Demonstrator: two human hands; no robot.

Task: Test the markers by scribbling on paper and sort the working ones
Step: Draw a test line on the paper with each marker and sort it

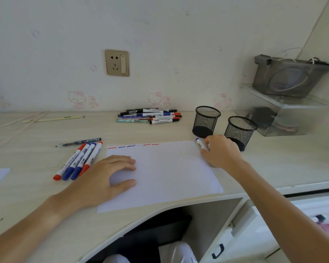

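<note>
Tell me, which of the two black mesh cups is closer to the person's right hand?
The right-hand mesh cup: the right hand overlaps its base, while the other cup stands farther back.

A white sheet of paper (160, 173) lay near the front edge of the pale wooden desk (273, 164). Four red- and blue-capped white markers (78, 161) lay side by side just left of it, with a clear black-ink pen (80, 142) behind them. A heap of mixed markers and pens (150, 116) sat by the back edge. Two black wire-mesh cups (206, 121) stood beside each other behind the sheet's back right corner, and a clear plastic shelf unit (285, 118) stood in the desk's back right corner.
</note>
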